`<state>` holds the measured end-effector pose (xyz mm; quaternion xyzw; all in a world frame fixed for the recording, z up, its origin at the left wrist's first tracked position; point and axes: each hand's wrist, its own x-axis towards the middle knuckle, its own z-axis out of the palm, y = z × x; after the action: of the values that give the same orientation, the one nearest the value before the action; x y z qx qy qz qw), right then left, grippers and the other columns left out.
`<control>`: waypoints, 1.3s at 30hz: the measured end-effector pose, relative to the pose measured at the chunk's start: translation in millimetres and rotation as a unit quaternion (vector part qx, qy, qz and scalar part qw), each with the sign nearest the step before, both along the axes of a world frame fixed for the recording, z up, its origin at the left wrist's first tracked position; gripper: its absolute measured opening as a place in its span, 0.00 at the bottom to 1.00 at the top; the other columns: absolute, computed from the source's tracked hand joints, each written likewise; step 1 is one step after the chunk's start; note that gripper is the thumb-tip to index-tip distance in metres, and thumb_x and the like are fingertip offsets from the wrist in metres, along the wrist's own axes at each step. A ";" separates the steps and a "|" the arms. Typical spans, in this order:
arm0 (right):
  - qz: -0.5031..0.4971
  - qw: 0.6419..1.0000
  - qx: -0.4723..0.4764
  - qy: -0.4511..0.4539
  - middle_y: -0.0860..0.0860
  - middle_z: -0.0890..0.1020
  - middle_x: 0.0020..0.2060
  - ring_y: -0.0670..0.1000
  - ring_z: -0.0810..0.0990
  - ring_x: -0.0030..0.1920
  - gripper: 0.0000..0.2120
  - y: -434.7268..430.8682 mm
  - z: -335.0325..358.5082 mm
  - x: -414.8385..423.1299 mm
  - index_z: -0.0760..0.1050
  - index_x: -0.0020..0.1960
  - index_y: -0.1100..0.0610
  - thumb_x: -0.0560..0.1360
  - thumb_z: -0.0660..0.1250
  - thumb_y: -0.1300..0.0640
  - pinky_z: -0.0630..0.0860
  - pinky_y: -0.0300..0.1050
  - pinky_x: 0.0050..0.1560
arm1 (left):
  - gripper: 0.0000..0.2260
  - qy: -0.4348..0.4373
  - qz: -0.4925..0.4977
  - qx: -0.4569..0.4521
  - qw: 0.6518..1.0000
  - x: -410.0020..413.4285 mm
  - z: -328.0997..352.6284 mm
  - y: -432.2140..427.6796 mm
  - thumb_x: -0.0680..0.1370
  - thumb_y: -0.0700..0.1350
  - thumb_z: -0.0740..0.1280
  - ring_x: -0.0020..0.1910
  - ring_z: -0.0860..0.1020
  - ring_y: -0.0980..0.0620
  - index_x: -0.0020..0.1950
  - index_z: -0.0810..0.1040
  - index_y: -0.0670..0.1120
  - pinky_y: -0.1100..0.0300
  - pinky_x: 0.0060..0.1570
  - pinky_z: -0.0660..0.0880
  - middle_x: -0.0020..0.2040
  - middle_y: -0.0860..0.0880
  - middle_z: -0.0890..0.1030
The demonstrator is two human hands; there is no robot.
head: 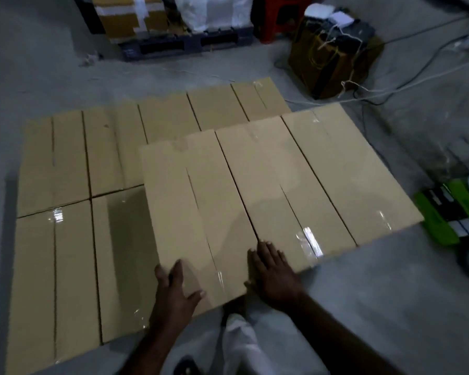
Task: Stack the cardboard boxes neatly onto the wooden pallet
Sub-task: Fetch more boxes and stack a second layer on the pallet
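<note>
Left hand (173, 288) flat, fingers spread, on near corner of upper-layer box (195, 207); right hand (272, 274) flat beside seam, fingers straight; pallet hidden beneath lower boxes (54, 253); risk: uneven shove skews box, leaving overhang or gap.

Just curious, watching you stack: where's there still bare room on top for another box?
The lower boxes left of the top row lie bare, as does a strip behind it. Left hand and right hand crowd its near edge; cables clutter the floor beyond.
</note>
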<state>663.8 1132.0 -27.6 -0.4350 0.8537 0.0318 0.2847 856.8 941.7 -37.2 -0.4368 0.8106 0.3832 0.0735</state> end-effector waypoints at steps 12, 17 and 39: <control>0.078 0.994 0.016 0.081 0.59 0.45 0.80 0.60 0.44 0.80 0.35 20.3 3.6 3.6 0.43 0.81 0.54 0.82 0.59 0.50 0.48 0.58 0.77 | 0.52 -0.006 -0.100 -0.023 0.995 46.4 -12.8 9.5 0.70 0.45 0.78 0.72 0.66 0.35 0.79 0.43 0.63 0.51 0.63 0.72 0.80 0.38 0.43; 0.082 0.989 -0.013 0.121 0.59 0.45 0.80 0.60 0.43 0.80 0.36 28.1 -12.3 7.1 0.42 0.81 0.57 0.82 0.58 0.50 0.45 0.58 0.77 | 0.50 0.069 -0.063 -0.018 0.995 63.1 -28.7 19.1 0.73 0.47 0.76 0.74 0.63 0.45 0.80 0.41 0.60 0.63 0.63 0.61 0.80 0.46 0.55; -0.591 0.686 -0.371 -0.206 0.54 0.76 0.68 0.51 0.74 0.68 0.23 31.1 -206.1 100.1 0.70 0.72 0.60 0.78 0.63 0.69 0.70 0.43 0.68 | 0.11 0.182 0.271 0.267 0.907 60.7 -185.9 36.6 0.83 0.36 0.58 0.45 0.83 0.56 0.60 0.77 0.34 0.61 0.53 0.76 0.43 0.51 0.86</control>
<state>763.9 1163.1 -233.7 0.0935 0.7958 -0.5530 0.2283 917.5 978.4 -223.0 -0.5264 0.5281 0.6629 -0.0678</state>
